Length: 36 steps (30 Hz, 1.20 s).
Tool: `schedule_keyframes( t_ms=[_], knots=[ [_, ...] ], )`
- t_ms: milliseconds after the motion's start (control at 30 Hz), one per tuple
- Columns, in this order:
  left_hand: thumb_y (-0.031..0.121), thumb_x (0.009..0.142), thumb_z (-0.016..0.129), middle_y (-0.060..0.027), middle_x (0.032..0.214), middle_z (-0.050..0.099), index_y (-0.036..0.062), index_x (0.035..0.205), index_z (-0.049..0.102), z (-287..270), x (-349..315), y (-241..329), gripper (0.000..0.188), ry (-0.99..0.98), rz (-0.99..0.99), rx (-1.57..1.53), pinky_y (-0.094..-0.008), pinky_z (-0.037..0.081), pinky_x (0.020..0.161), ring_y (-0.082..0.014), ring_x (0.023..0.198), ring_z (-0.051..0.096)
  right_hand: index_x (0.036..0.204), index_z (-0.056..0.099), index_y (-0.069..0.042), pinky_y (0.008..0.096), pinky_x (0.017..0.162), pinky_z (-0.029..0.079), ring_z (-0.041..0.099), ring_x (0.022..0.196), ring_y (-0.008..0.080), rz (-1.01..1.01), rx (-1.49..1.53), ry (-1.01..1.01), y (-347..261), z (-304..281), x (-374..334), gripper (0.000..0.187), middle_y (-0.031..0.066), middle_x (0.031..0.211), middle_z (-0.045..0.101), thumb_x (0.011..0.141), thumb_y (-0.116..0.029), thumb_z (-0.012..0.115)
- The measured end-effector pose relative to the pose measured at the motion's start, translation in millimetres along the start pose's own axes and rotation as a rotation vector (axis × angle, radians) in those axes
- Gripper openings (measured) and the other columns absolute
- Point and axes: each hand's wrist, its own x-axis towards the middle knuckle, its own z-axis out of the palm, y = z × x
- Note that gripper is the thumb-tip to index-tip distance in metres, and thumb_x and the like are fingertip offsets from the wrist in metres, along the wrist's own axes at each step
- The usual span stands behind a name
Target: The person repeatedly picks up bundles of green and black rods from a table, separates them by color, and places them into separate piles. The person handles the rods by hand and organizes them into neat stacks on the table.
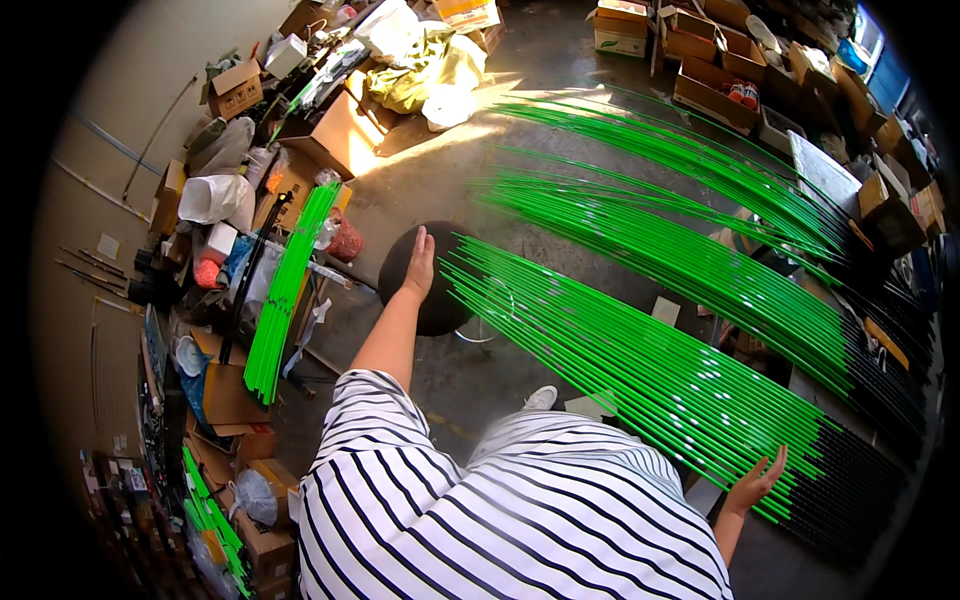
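Observation:
Many long thin green rods (640, 360) with black right ends lie side by side in a wide, flat layer in front of me. My left hand (420, 265) is held upright by their left ends, fingers stretched out and palm toward the tips; whether it touches them I cannot tell. Behind that hand is a round black stool seat (440, 300). Over the near edge of the layer, close to where green meets black, my right hand (757, 485) has its fingers apart and grips nothing. Two more layers of green rods, a middle one (690, 260) and a far one (640, 140), extend beyond.
A separate bundle of green rods (290, 290) rests at the left among cardboard boxes (335, 130), bags and a red basket-like item (345, 240). Open boxes (715, 95) line the back right. More green rods (215, 525) stand at lower left. Sunlight falls on the concrete floor (450, 190).

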Motion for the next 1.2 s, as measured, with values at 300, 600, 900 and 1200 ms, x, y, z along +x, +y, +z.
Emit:
schedule_keyframes(
  t_ms=[300, 600, 900, 1200],
  knots=[
    [0.069, 0.083, 0.029, -0.0114, 0.151, 0.006, 0.002, 0.143, 0.008, 19, 19, -3, 0.092, -0.483, -0.089, -0.564, -0.031, 0.003, 0.111, -0.02, 0.139, 0.003, 0.118, 0.05, 0.003, 0.0384, 0.09, 0.041, 0.052, 0.106, 0.0342, 0.177, -0.233, -0.118, -79, -50, -83, 0.033, 0.02, 0.117, 0.054, 0.094, -0.019, 0.046],
    [0.068, 0.085, 0.026, -0.013, 0.15, 0.004, 0.0023, 0.143, 0.006, 54, -7, 33, 0.09, -0.645, -0.041, -0.689, -0.0331, 0.001, 0.111, -0.0224, 0.139, 0.0, 0.11, 0.055, 0.001, 0.0349, 0.079, 0.048, 0.059, 0.093, 0.0293, 0.363, -0.163, -0.169, -31, -45, -221, 0.028, 0.0175, 0.103, 0.059, 0.088, -0.017, 0.055],
    [0.068, 0.085, 0.022, -0.011, 0.151, -0.001, 0.0036, 0.143, 0.002, 85, -40, 53, 0.089, -0.725, 0.049, -0.601, -0.0337, -0.001, 0.111, -0.0221, 0.139, -0.003, 0.108, 0.056, 0.0, 0.0352, 0.077, 0.048, 0.059, 0.089, 0.0291, 0.385, -0.14, -0.463, -13, -15, -237, 0.027, 0.0173, 0.101, 0.059, 0.087, -0.018, 0.056],
    [0.068, 0.085, 0.022, -0.0119, 0.15, -0.004, 0.0041, 0.143, -0.002, 92, -56, 74, 0.09, -0.759, -0.02, -0.701, -0.0346, -0.003, 0.11, -0.0229, 0.138, -0.006, 0.106, 0.057, -0.001, 0.0355, 0.074, 0.048, 0.059, 0.086, 0.0288, 0.395, -0.14, -0.529, -17, -24, -267, 0.026, 0.0172, 0.1, 0.059, 0.086, -0.018, 0.057]
  ],
)
